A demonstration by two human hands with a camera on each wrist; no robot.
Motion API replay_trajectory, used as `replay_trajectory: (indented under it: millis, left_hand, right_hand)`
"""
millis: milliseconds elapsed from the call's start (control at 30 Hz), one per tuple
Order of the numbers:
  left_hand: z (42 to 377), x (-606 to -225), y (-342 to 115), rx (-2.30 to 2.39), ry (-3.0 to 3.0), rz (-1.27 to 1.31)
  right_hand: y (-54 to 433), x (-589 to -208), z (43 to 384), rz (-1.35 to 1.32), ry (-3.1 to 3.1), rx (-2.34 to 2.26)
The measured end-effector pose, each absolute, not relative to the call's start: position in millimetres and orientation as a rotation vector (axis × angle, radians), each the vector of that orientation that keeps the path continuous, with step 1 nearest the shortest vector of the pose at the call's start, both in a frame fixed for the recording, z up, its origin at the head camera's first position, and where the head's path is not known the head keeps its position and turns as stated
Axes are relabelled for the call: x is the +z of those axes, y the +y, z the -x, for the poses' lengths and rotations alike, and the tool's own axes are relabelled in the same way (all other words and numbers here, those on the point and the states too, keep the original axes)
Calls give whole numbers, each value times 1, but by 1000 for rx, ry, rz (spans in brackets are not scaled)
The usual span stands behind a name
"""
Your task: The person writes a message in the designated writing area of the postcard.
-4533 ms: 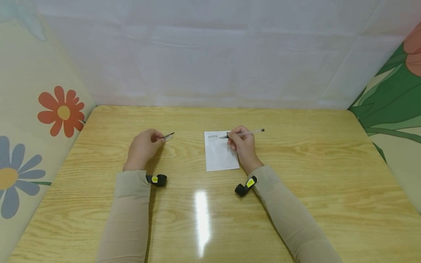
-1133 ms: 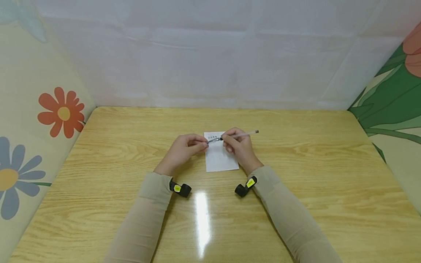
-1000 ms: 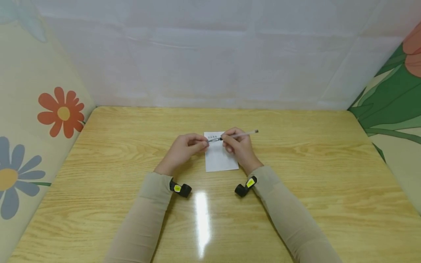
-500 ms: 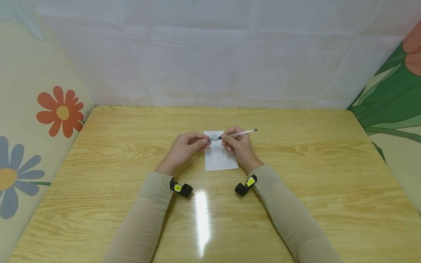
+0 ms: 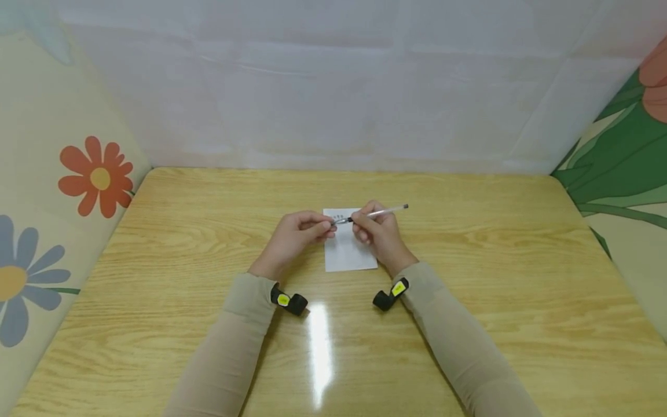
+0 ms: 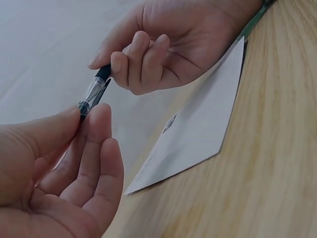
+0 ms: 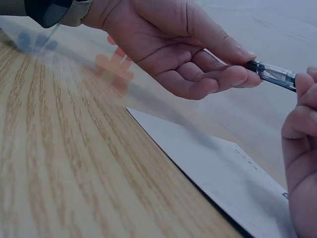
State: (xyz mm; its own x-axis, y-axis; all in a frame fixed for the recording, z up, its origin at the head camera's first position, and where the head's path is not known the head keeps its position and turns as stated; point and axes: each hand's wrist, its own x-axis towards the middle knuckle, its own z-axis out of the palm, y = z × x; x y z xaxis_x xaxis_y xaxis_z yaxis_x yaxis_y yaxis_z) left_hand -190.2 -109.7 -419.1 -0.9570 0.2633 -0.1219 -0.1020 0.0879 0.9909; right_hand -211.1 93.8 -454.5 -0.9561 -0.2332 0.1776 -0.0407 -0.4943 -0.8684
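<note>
My left hand (image 5: 297, 234) pinches a clear pen cap (image 6: 93, 91) with a dark clip between thumb and fingers. Opposite it, my right hand (image 5: 383, 234) grips a gel pen (image 5: 388, 211) with a clear barrel, its back end pointing up to the right. In the right wrist view the cap (image 7: 278, 74) spans from the left fingertips to the pen's black grip, covering the tip. Both hands meet over the upper part of a white sheet of paper (image 5: 350, 255). A short row of small dark handwriting on the paper is partly hidden by the left fingers.
The wood-grain table (image 5: 469, 260) spreads around the paper. A white cloth (image 5: 333, 98) hangs behind the table's far edge, and flower-painted panels (image 5: 31, 174) stand on both sides. Black wrist cameras (image 5: 297, 304) sit at both cuffs.
My left hand has come rightward with the cap, from well left of the paper to the pen's tip. Lately it has edged slightly closer to my right hand, which has barely shifted.
</note>
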Motion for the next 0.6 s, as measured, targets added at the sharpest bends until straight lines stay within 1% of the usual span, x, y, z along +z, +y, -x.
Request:
replay_trajectory:
  millis: [600]
  left_hand:
    - [190,-419,-111,2011,2005,-127]
  right_hand:
    - [95,-454,210,484,1396,-2574]
